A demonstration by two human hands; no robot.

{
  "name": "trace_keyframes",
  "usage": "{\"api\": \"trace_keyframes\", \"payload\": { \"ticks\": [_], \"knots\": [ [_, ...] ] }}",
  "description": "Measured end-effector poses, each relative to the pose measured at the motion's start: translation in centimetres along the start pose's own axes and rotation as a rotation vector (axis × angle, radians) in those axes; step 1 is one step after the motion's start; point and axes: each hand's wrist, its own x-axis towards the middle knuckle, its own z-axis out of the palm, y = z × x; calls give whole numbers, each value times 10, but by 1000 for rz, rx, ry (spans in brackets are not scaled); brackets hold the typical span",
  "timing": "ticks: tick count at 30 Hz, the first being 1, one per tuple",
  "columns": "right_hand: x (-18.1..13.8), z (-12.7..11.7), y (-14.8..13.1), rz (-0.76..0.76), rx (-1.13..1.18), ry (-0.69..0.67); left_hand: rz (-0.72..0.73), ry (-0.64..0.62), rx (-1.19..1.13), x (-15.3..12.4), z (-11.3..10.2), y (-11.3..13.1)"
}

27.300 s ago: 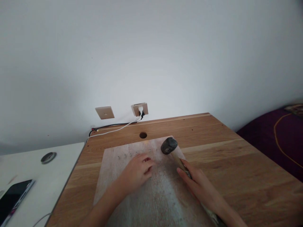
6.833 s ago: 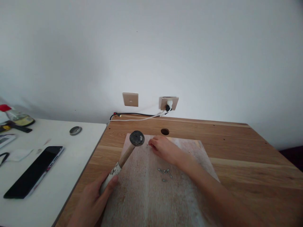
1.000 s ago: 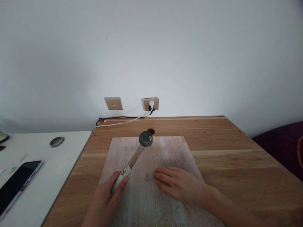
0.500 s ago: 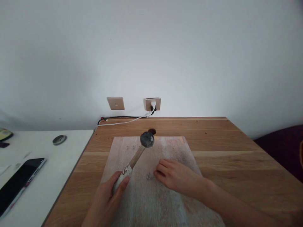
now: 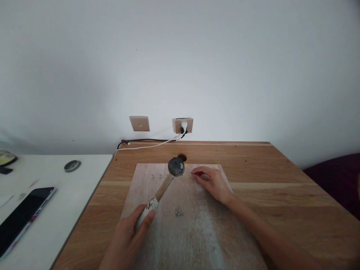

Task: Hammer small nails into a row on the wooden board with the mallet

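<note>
My left hand (image 5: 128,238) is wrapped round the wooden handle of a hammer (image 5: 164,185); its dark round head is raised over the far part of a pale worn board (image 5: 185,240). My right hand (image 5: 212,182) is stretched to the board's far edge, thumb and forefinger pinched together on something too small to make out. A couple of small loose nails (image 5: 178,212) lie on the board between my hands. The board rests on a wooden desk (image 5: 281,187).
The desk has a round cable hole (image 5: 182,157) near the wall. Two wall plates (image 5: 139,123) sit above it, with a white cable (image 5: 149,146) plugged in. A white table (image 5: 56,202) at left carries a black phone (image 5: 24,215) and a round metal lid (image 5: 72,165).
My right hand has left the loose nails and moved away to the board's far edge, closing into a pinch. The hammer stays raised in my left hand.
</note>
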Motion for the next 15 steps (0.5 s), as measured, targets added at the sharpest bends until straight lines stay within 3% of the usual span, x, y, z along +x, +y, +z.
{"api": "trace_keyframes", "payload": {
  "ticks": [9, 15],
  "knots": [
    [1, 9, -9, -54, -82, -67, -22, -17, -29, -1, -1, 4],
    [2, 7, -8, -53, -146, -57, -26, -99, 35, 4, 6, 13]
  ]
}}
